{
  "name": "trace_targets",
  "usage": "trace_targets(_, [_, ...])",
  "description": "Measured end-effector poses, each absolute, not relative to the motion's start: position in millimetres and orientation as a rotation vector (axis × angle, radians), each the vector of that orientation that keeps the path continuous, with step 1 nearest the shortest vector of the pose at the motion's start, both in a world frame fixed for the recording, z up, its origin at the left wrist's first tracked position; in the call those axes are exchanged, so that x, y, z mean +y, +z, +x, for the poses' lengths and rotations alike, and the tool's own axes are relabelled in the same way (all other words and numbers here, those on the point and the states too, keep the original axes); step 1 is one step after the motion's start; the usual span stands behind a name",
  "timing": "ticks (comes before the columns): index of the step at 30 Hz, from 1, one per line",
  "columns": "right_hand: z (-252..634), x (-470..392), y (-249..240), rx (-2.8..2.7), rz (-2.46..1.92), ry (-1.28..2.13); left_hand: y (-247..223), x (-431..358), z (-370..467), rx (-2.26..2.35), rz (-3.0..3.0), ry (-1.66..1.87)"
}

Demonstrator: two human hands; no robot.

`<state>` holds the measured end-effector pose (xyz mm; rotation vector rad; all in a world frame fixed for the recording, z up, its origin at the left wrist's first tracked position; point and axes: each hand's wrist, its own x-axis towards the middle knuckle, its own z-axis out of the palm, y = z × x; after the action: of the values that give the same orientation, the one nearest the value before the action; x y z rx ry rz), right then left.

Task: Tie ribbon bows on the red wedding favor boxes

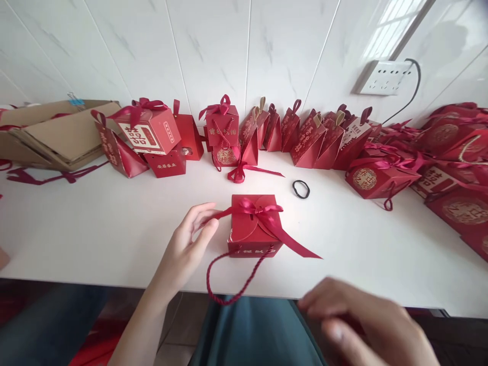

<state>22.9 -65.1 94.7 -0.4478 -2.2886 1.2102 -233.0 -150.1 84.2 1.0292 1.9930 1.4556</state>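
A red gift box (247, 231) stands on the white table in front of me, with a ribbon bow (253, 206) on its lid. One ribbon tail trails off to the right, and a twisted cord handle (249, 277) hangs over the table's front edge. At the box's left, my left hand (192, 236) has the tip of the other ribbon tail between its fingers and thumb. My right hand (358, 317) is at the lower right, in front of the table edge, away from the box. Its fingers are curled and somewhat blurred, and whether anything is inside them is hidden.
Finished-looking red boxes (312, 140) line the tiled wall. More boxes (467, 203) are piled at the right. Flat brown cardboard (57, 132) lies at the left. A black elastic band (301, 189) and a loose ribbon bow (237, 174) lie behind the box. A power strip (385, 78) is on the wall.
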Motion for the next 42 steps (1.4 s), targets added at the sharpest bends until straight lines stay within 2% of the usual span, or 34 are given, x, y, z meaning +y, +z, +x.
trace_targets(3, [10, -43, 89, -2.157, -0.660, 0.773, 90, -147, -236, 2.053, 1.015, 1.323])
trace_targets(5, [-3, -29, 80, -2.160, -0.682, 0.630, 92, -143, -239, 2.088, 0.995, 1.255])
trace_targets(8, [-18, -19, 73, -2.219, -0.642, 0.602, 92, -138, -246, 1.941, 0.900, 1.270])
trace_targets(13, [-21, -22, 90, -2.402, -0.595, 0.542, 89, -138, -240, 1.448, 0.636, 1.599])
trace_targets(19, [-31, -15, 103, -2.507, -0.547, 0.485, 96, -151, -203, 1.854, 0.698, 1.821])
trace_targets(24, [-23, -52, 122, -2.417, -0.512, 0.407, 104, -167, -173, 1.959, 0.834, 1.599])
trace_targets(28, [-15, -68, 136, -2.330, -0.357, 0.506, 99, -175, -162, 1.888, 1.027, 1.390])
trace_targets(34, [-36, -26, 114, -2.384, -0.444, 0.480, 82, -174, -151, 1.888, 1.482, 1.188])
trace_targets(38, [-27, -29, 109, -2.328, -0.621, 0.447, 80, -181, -152, 1.916, 1.720, 1.050])
trace_targets(42, [2, -47, 131, -2.314, -0.751, 0.513, 100, -204, -184, 1.462, 2.031, 0.727])
